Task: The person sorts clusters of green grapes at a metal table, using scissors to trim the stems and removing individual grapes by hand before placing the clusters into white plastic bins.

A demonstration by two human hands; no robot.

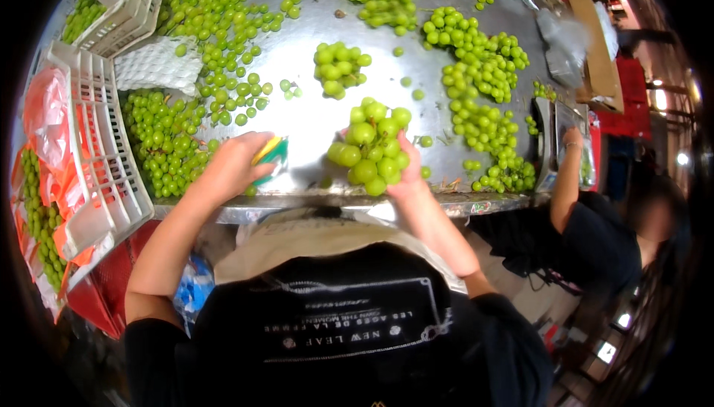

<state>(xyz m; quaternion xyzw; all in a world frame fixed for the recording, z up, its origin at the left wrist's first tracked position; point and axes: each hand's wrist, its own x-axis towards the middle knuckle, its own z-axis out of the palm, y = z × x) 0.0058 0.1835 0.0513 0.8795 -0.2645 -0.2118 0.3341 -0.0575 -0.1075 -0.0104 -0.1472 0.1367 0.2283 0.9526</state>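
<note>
resting in the curled right hand (408, 170), a grape bunch (372, 148); left hand (235, 161) apart, clamped on green-yellow object (275, 158)

Black short-sleeved T-shirt (335, 373) with white print (338, 323), cream cloth (297, 249) at the waist

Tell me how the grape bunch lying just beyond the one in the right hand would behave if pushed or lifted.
The bunch would probably slide or rock rather than roll far: it is lumpy, on smooth, shiny metal tabletop. Lifted, it may shed grapes, as loose grapes lie nearby. Its plump fruit could bruise if squeezed.
</note>
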